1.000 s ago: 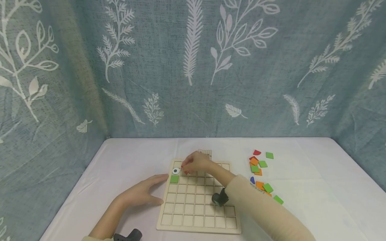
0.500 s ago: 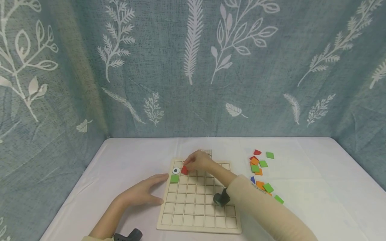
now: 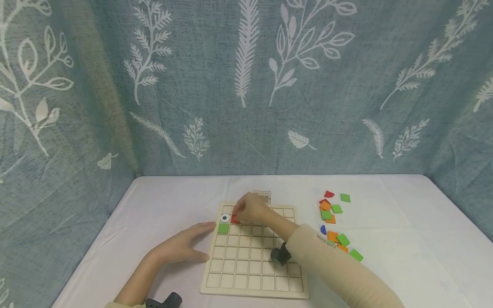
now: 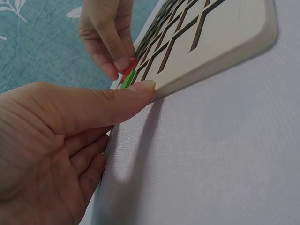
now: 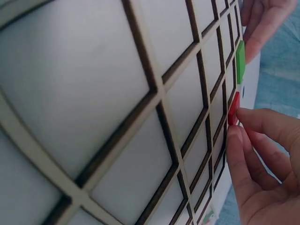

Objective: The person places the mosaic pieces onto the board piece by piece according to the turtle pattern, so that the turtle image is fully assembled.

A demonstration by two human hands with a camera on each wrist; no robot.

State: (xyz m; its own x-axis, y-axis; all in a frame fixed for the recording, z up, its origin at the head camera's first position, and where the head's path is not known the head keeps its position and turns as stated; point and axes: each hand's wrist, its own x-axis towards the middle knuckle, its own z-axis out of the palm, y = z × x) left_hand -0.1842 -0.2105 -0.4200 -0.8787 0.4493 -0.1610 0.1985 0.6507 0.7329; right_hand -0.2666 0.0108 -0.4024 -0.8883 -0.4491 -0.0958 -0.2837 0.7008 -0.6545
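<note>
My right hand (image 3: 252, 208) is over the far-left part of a wooden grid board (image 3: 246, 267). In the right wrist view, its thumb and fingertips pinch a small red tile (image 5: 234, 108) at a cell of the board. On the left of that tile sits a white round piece with a dark centre (image 3: 225, 218). A green square tile (image 3: 223, 228) occupies the cell just below the white piece. My left hand (image 3: 181, 246) lies beside the board, fingers extended and thumb apart, with its tips right at the left edge. The left wrist view shows the thumb (image 4: 117, 101) against that edge.
Loose tiles lie right of the board, among them a red quarter-round (image 3: 329, 194), a blue piece (image 3: 323, 230), several green squares (image 3: 345, 198) and orange tiles (image 3: 332, 236). A small card with a printed grid (image 3: 262, 194) lies behind the board. A patterned curtain (image 3: 215, 85) bounds the table.
The red tile, earlier tilted in my right fingers, now lies flatter in the cell beside the white round piece. My left hand has stayed at the board's edge.
</note>
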